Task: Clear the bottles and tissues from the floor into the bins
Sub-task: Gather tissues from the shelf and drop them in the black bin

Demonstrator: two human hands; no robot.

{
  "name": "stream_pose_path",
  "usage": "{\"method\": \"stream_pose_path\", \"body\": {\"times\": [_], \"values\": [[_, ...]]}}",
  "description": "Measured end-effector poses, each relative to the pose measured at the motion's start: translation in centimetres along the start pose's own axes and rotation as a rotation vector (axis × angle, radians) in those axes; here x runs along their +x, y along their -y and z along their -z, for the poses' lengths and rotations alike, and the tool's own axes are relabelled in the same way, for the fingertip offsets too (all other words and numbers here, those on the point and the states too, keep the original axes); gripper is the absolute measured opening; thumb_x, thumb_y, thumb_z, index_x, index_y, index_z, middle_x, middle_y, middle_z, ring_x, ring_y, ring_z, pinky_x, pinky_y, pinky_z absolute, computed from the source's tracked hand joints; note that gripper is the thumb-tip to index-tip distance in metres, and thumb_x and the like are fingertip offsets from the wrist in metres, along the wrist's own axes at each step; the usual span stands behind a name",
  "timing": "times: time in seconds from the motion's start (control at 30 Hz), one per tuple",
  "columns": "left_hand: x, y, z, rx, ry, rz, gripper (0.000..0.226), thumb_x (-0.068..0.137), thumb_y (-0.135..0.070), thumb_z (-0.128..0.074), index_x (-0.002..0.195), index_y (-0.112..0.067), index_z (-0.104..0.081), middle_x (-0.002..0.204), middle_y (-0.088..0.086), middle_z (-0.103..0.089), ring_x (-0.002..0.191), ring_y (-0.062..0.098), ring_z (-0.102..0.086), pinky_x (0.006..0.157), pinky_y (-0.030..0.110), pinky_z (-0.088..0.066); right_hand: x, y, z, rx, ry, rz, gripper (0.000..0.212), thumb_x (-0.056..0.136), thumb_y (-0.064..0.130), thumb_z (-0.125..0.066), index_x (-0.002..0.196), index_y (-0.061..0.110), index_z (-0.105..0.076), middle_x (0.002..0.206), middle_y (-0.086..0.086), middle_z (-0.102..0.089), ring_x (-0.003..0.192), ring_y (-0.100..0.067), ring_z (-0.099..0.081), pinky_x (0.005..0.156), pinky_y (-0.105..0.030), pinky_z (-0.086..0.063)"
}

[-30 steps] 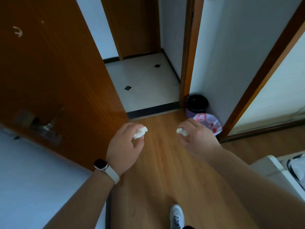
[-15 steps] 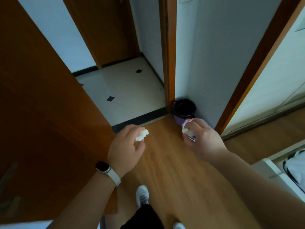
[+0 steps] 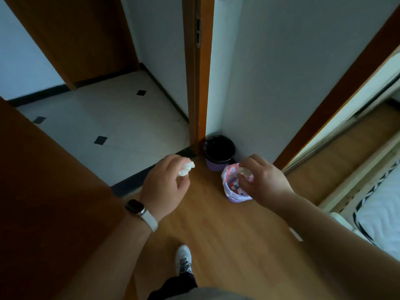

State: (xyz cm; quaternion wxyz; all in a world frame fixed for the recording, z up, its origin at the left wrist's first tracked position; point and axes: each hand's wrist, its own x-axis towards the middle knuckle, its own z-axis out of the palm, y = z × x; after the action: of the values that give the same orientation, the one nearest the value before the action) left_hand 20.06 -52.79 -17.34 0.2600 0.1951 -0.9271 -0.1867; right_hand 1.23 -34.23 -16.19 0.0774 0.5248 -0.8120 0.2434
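Since each hand carries its own wad, the person can feed the bins in one trip: the left hand [image 3: 164, 187] pinches a crumpled white tissue [image 3: 186, 168] between thumb and curled fingertips, held up over the wooden floor [image 3: 227, 234] just short of the black-lined bin [image 3: 213, 167], while the right hand [image 3: 263, 180] clamps its curled fingers and thumb on a second tissue wad [image 3: 244, 172] above the open mouth of the red-and-white-lined bin [image 3: 238, 199]. That placement looks like the set-up for a straight drop, the grip kept light because crumpled tissue needs little force. Both bins stand touching or nearly so in the corner beside the door frame [image 3: 198, 83], out of the walkway. A smartwatch [image 3: 135, 207] sits on the left wrist and a white shoe [image 3: 183, 259] is planted behind the hands. No bottles show on the floor. Compared with a second ago, the person has stepped closer: the bins now sit nearer, the right hand has travelled from short of the lined bin to over it, and the left keeps the same pinch.
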Motion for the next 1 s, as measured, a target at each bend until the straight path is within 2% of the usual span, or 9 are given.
{"method": "stream_pose_path", "body": {"times": [0.13, 0.27, 0.4, 0.5, 0.63, 0.8, 1.0], "values": [[3.4, 5.0, 0.8, -0.019, 0.022, -0.028, 0.033, 0.084, -0.017, -0.064, 0.116, -0.013, -0.061, 0.111, 0.003, -0.063, 0.095, 0.018, -0.061, 0.072, 0.026, -0.054, 4.5, 1.8, -2.4, -0.028, 0.01, -0.026, 0.014, 0.08, 0.013, -0.074, 0.091, 0.012, -0.067, 0.088, -0.005, -0.062, 0.062, -0.026, -0.059, 0.05, -0.027, -0.042], [6.3, 7.8, 0.8, -0.049, 0.026, -0.044, 0.033, 0.081, -0.01, -0.068, 0.114, -0.011, -0.063, 0.108, 0.004, -0.064, 0.093, 0.018, -0.061, 0.071, 0.023, -0.049, 7.1, 2.1, -3.9, -0.03, -0.006, -0.055, 0.014, 0.077, 0.01, -0.075, 0.089, 0.013, -0.067, 0.084, -0.003, -0.062, 0.062, -0.026, -0.058, 0.052, -0.024, -0.036], [9.1, 9.4, 0.5, -0.038, 0.069, -0.11, 0.034, 0.081, -0.009, -0.07, 0.114, -0.012, -0.063, 0.109, 0.003, -0.063, 0.093, 0.017, -0.061, 0.07, 0.02, -0.048, 9.4, 0.8, -5.0, -0.045, 0.037, -0.134, 0.015, 0.08, 0.017, -0.07, 0.095, 0.018, -0.067, 0.091, 0.0, -0.063, 0.071, -0.027, -0.062, 0.052, -0.033, -0.05], [11.9, 10.6, -0.7, -0.055, 0.074, -0.104, 0.033, 0.081, -0.009, -0.069, 0.114, -0.012, -0.063, 0.11, 0.003, -0.063, 0.093, 0.019, -0.062, 0.068, 0.021, -0.047, 11.5, -0.9, -6.1, -0.04, 0.021, -0.164, 0.015, 0.082, 0.019, -0.067, 0.097, 0.019, -0.066, 0.093, 0.0, -0.063, 0.073, -0.027, -0.061, 0.054, -0.034, -0.05], [15.4, 11.5, -3.5, -0.06, 0.132, -0.111, 0.033, 0.082, -0.008, -0.069, 0.114, -0.011, -0.064, 0.109, 0.002, -0.063, 0.092, 0.018, -0.062, 0.069, 0.018, -0.043, 13.7, -4.0, -8.2, -0.016, 0.043, -0.205, 0.015, 0.083, 0.022, -0.065, 0.097, 0.019, -0.064, 0.092, -0.001, -0.061, 0.074, -0.027, -0.06, 0.054, -0.034, -0.048], [21.1, 13.1, -8.0, -0.049, 0.243, -0.108, 0.034, 0.084, -0.009, -0.068, 0.117, -0.01, -0.062, 0.111, 0.004, -0.061, 0.093, 0.018, -0.062, 0.07, 0.019, -0.047, 17.5, -9.7, -11.9, 0.018, 0.054, -0.292, 0.015, 0.083, 0.023, -0.06, 0.095, 0.016, -0.065, 0.09, -0.003, -0.062, 0.074, -0.029, -0.061, 0.056, -0.027, -0.037], [29.3, 14.4, -15.1, -0.028, 0.368, -0.078, 0.033, 0.086, -0.011, -0.067, 0.118, -0.013, -0.061, 0.113, 0.002, -0.061, 0.092, 0.015, -0.061, 0.067, 0.014, -0.044, 22.1, -18.6, -15.6, 0.029, 0.128, -0.389, 0.015, 0.087, 0.024, -0.063, 0.1, 0.017, -0.063, 0.095, -0.004, -0.062, 0.077, -0.031, -0.061, 0.056, -0.032, -0.046]]}}
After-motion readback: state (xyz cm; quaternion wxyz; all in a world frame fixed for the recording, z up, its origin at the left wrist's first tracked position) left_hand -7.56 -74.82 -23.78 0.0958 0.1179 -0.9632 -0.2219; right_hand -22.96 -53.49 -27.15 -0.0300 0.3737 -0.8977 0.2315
